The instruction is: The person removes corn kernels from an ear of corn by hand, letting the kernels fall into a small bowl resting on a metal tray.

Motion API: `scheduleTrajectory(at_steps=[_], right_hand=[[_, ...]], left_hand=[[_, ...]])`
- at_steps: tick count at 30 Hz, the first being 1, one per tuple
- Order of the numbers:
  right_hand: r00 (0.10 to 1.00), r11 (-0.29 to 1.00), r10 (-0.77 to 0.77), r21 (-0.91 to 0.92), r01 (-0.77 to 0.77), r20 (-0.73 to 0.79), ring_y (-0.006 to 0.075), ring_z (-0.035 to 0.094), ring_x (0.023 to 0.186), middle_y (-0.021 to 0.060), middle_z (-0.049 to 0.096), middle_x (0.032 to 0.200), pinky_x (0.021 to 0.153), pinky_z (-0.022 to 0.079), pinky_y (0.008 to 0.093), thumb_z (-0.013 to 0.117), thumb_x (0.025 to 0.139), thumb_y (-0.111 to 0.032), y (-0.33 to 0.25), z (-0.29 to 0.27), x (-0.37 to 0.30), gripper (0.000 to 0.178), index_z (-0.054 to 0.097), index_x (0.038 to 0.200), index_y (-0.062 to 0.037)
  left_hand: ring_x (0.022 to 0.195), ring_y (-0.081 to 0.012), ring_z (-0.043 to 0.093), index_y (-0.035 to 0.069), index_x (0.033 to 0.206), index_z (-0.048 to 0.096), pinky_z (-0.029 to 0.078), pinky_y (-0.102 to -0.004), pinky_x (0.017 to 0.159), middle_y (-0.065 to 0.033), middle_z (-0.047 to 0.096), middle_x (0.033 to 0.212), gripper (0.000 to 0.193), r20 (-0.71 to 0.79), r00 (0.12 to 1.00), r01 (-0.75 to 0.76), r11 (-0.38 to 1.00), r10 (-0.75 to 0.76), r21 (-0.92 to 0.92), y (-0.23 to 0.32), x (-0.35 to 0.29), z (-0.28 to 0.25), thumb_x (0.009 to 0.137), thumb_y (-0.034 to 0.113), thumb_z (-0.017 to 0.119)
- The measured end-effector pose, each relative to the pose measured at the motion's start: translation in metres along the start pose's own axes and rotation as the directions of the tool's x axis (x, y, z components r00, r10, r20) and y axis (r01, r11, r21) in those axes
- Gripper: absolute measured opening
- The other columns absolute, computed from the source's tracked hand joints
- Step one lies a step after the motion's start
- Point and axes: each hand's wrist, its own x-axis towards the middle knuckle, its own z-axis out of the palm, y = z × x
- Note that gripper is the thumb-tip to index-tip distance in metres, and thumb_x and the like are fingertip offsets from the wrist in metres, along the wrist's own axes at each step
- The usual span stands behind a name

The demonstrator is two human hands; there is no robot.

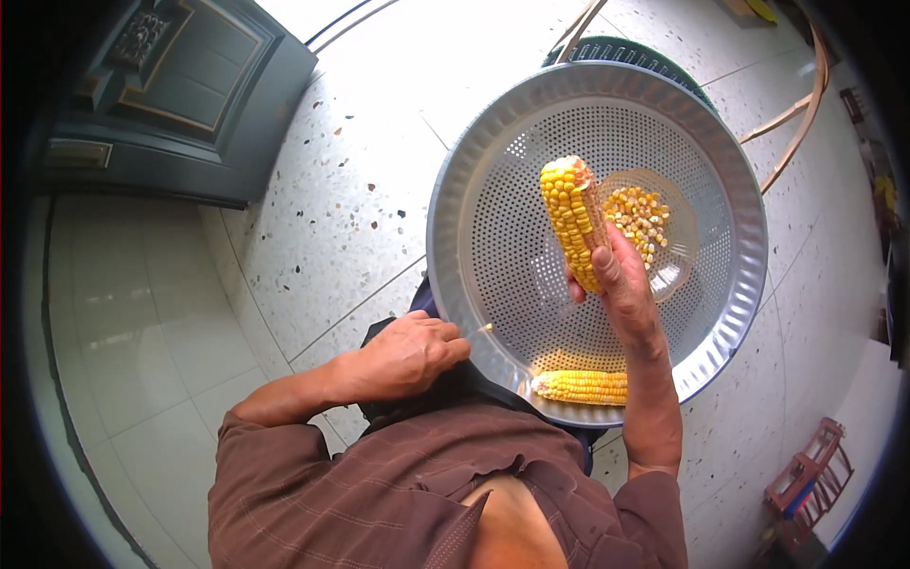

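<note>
My right hand [626, 289] grips a partly shelled ear of corn [572, 223], held upright over a wide perforated metal basin [445, 284]. Yellow kernels still cover its left side, while the right side shows bare cob. Loose kernels [637, 216] lie in a clear scalloped dish [678, 275] inside the basin. A second ear of corn [580, 387], full of kernels, rests along the basin's near edge. My left hand [417, 353] is curled closed beside the basin's left rim, over my lap; whatever its fingers may hold is hidden.
Behind the basin shows the rim of a dark green basket [626, 52], with bent wooden strips [806, 104] at its right. A dark panelled door [190, 85] stands at the far left. Toward the lower right is a small reddish wooden chair [806, 474] on the speckled tile floor [351, 218].
</note>
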Motion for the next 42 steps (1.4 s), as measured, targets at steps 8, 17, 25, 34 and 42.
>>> scheduleTrajectory(at_steps=[8, 17, 25, 34, 42], right_hand=[[1.0, 1.0, 0.023, 0.01, -0.023, -0.018, 0.0073, 0.058, 0.069, 0.0023, 0.061, 0.088, 0.061, 0.049, 0.0233, 0.062, 0.092, -0.073, 0.004, -0.002, 0.0, 0.077, 0.053, 0.123, -0.0029], [0.999, 0.999, 0.03, 0.013, -0.03, -0.017, 0.0075, 0.057, 0.068, 0.0038, 0.061, 0.088, 0.058, 0.046, 0.0222, 0.062, 0.093, -0.071, 0.006, -0.005, 0.0, 0.082, 0.05, 0.133, 0.0], [0.999, 1.0, -0.002, 0.022, 0.003, -0.041, 0.0075, 0.058, 0.066, 0.0031, 0.06, 0.085, 0.054, 0.046, 0.0225, 0.062, 0.094, -0.07, 0.002, -0.005, -0.004, 0.073, 0.053, 0.122, -0.0023], [0.984, 0.967, -0.082, 0.228, 0.118, -0.161, 0.0103, 0.058, 0.063, 0.0064, 0.065, 0.091, 0.052, 0.045, 0.023, 0.049, 0.107, -0.055, -0.005, -0.024, -0.008, 0.056, 0.054, 0.126, -0.003], [0.958, 0.959, -0.107, 0.225, 0.17, -0.267, 0.0108, 0.059, 0.064, 0.0064, 0.065, 0.089, 0.051, 0.045, 0.0227, 0.049, 0.108, -0.052, -0.004, -0.035, -0.007, 0.051, 0.055, 0.123, -0.0041]], left_hand=[[0.085, -0.0307, 0.065, 0.007, 0.084, 0.059, 0.05, -0.0413, 0.078, -0.01, 0.062, 0.085, 0.009, 0.143, 0.989, -0.046, 0.994, 0.032, 0.1, -0.016, -0.008, 0.006, 0.088, 0.013, 0.064], [0.091, -0.0315, 0.069, 0.006, 0.093, 0.064, 0.055, -0.0427, 0.082, -0.0122, 0.067, 0.092, 0.018, 0.22, 0.975, 0.011, 1.0, -0.016, 0.028, -0.018, -0.013, -0.023, 0.086, 0.017, 0.077], [0.077, -0.0193, 0.069, 0.002, 0.104, 0.066, 0.059, -0.0345, 0.069, -0.0081, 0.068, 0.088, 0.029, -0.514, 0.85, -0.211, 0.968, 0.115, -0.133, -0.01, 0.068, -0.094, 0.099, 0.031, 0.069], [0.123, -0.031, 0.061, -0.001, 0.133, 0.057, 0.055, -0.045, 0.098, -0.0222, 0.062, 0.122, 0.068, -0.577, 0.812, -0.253, 0.84, -0.085, -0.479, 0.004, 0.215, -0.103, 0.107, 0.06, 0.043], [0.092, -0.0288, 0.075, -0.003, 0.125, 0.054, 0.065, -0.0387, 0.083, -0.019, 0.07, 0.099, 0.065, -0.357, 0.934, -0.356, 0.032, -0.031, -0.934, 0.015, 0.285, -0.078, 0.104, 0.059, 0.051]])
